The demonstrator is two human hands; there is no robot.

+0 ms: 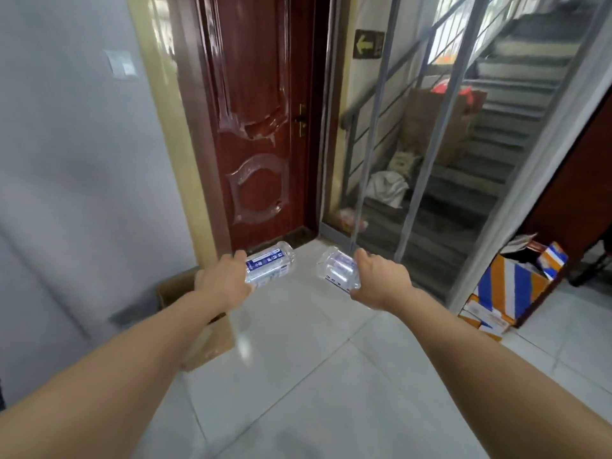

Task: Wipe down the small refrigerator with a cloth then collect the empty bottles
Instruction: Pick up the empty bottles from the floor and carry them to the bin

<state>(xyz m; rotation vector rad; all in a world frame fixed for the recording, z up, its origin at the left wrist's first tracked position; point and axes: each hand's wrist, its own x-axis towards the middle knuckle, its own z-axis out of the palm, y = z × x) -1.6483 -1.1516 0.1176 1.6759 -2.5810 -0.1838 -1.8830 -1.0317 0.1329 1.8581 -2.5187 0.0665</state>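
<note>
My left hand (222,279) grips a clear empty plastic bottle (271,267) with a blue-and-white label, held on its side with its base pointing right. My right hand (381,279) grips a second clear empty bottle (336,270) of the same kind, its base tilted up and to the left. Both arms reach forward over the pale tiled floor (314,376). The two bottles are apart, a short gap between them. The refrigerator and the cloth are not in view.
An open brown cardboard box (205,342) stands on the floor under my left forearm, against the grey wall. A dark red door (261,127) is straight ahead. Clear strip curtains (414,160) hang before a stairwell at right. Orange-and-blue cartons (510,289) sit at the right.
</note>
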